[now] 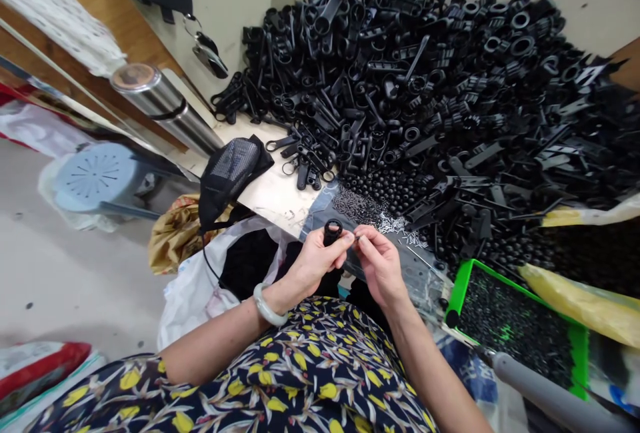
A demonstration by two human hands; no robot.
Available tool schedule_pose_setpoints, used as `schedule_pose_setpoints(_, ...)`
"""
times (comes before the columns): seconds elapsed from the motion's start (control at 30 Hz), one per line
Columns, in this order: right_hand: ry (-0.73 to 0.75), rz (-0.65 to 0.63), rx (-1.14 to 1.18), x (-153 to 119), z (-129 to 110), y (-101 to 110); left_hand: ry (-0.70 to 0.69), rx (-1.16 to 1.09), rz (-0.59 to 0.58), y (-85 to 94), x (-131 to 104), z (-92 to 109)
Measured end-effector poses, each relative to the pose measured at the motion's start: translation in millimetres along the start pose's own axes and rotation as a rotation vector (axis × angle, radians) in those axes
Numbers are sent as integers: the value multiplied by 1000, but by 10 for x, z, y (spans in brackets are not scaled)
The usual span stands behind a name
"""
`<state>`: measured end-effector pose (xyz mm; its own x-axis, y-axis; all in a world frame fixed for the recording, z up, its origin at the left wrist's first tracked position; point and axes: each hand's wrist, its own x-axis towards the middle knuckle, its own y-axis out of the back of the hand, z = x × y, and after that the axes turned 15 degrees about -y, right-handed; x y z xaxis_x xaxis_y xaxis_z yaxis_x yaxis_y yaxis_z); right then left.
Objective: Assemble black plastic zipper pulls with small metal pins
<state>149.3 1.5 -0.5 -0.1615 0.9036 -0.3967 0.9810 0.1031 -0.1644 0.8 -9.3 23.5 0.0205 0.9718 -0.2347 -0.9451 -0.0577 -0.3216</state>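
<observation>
Above my lap, my left hand (323, 256) is closed around a black ringed plastic part (333, 231), whose round opening faces up. The fingertips of my right hand (379, 261) are pinched right beside my left thumb, on a tiny dark piece too small to name. Just beyond my hands lie small metal pins (393, 224), dark tiny pieces (357, 205) and black beads (390, 186). Behind them rises a large heap of black plastic parts (400, 79).
A green tray (463, 286) of small black pieces stands at the right, near a yellow bag (583, 299). On the left are a steel flask (170, 113), a black mesh pouch (233, 169) and a blue stool (97, 176). A grey bar (545, 386) is at lower right.
</observation>
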Motion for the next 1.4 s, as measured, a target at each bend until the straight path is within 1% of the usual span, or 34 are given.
schedule_pose_setpoints(0.07,-10,1,-3,0,23,-7,12,-15,16,-3,-7,-3)
schedule_pose_setpoints(0.13,11,31,-36,-3,43,-12,17,-21,36,-6,-13,-4)
schedule_pose_setpoints(0.2,82,87,-99,-13,55,-10,18,-16,47,-11,-18,-1)
schedule_pose_setpoints(0.33,262,207,-303,-61,52,17,1,0,54,-31,-21,14)
schedule_pose_setpoints(0.4,324,224,-379,-90,42,39,-22,-13,74,-46,-19,19)
schedule_pose_setpoints(0.47,362,210,-424,-116,35,64,-34,-41,95,-56,-13,17)
schedule_pose_setpoints(0.53,367,201,-441,-137,34,88,-17,-82,101,-59,-3,9)
schedule_pose_setpoints(0.63,359,222,-456,-164,45,115,41,-166,92,-50,11,-5)
schedule_pose_setpoints(0.73,390,233,-511,-181,54,133,73,-223,78,-45,18,-14)
schedule_pose_setpoints(0.93,474,251,-590,-179,40,149,80,-222,65,-58,9,-25)
schedule_pose_setpoints(1.1,542,265,-628,-162,54,166,76,-209,63,-100,-13,11)
schedule_pose_setpoints(1.4,553,267,-650,-136,100,196,112,-218,50,-119,-34,-6)
